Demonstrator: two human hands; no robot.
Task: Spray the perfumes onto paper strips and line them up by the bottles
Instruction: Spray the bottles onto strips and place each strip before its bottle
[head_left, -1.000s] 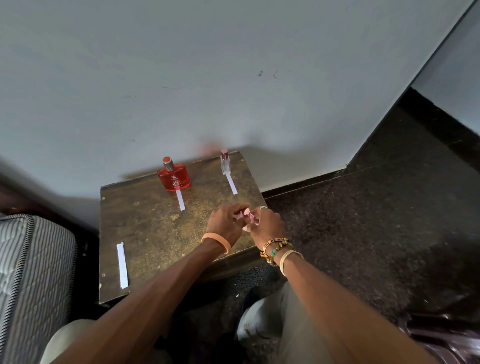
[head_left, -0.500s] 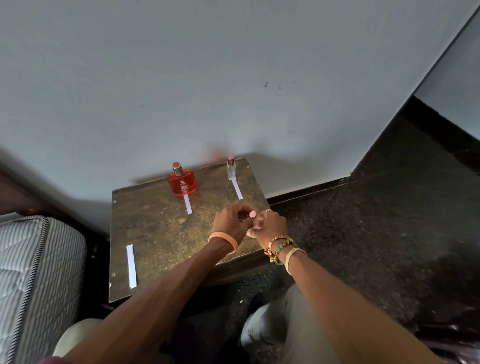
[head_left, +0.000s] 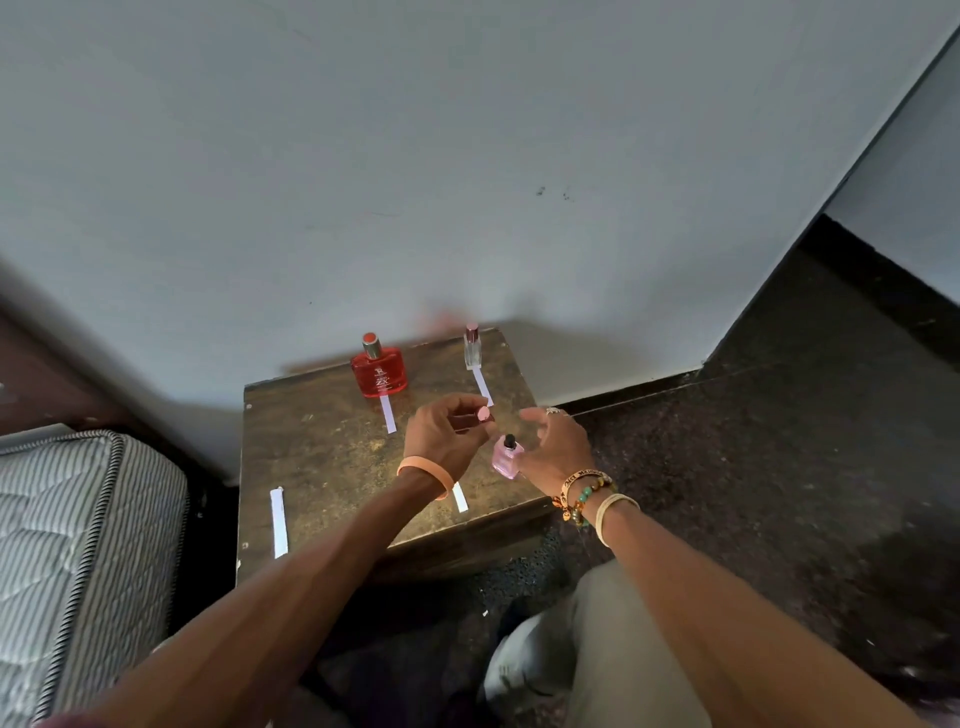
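Observation:
My left hand (head_left: 447, 439) pinches a small pink cap (head_left: 483, 414) above the wooden table (head_left: 322, 457). Just right of it, my right hand (head_left: 558, 449) holds the pink perfume bottle (head_left: 506, 460) by its right side, with the index finger lifted and the black nozzle bare. A red perfume bottle (head_left: 378, 366) stands at the back with a paper strip (head_left: 388, 414) in front of it. A small clear bottle (head_left: 471, 351) at the back right also has a strip (head_left: 482, 387) before it. Two more strips lie near the front, one at the left (head_left: 279, 522) and one (head_left: 460, 497) partly under my left wrist.
The table stands against a pale wall (head_left: 467, 156). A striped mattress (head_left: 78, 545) lies to the left and dark speckled floor (head_left: 779, 441) to the right. My knee (head_left: 597, 649) is below the table's front edge.
The cap has come off the pink bottle and sits in my left hand. My hands have parted, and the strip under my left wrist has come into sight.

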